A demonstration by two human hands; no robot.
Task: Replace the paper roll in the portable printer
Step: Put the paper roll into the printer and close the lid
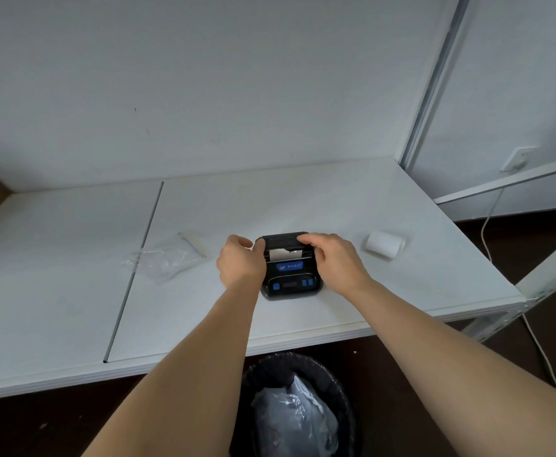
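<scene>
Fingers of the right hand [334, 260] rest curled on the raised lid of one black portable printer [290, 275]; the left hand [242, 263] grips its left side. One spare paper roll [385, 244] lies rightward, axis seemingly left-right, nearer the right hand. One plastic bag [167, 257] lies left.

Plain storeroom or office corner; white metal shelving [303, 199], bare wall [204, 77], bin [303, 407]
</scene>
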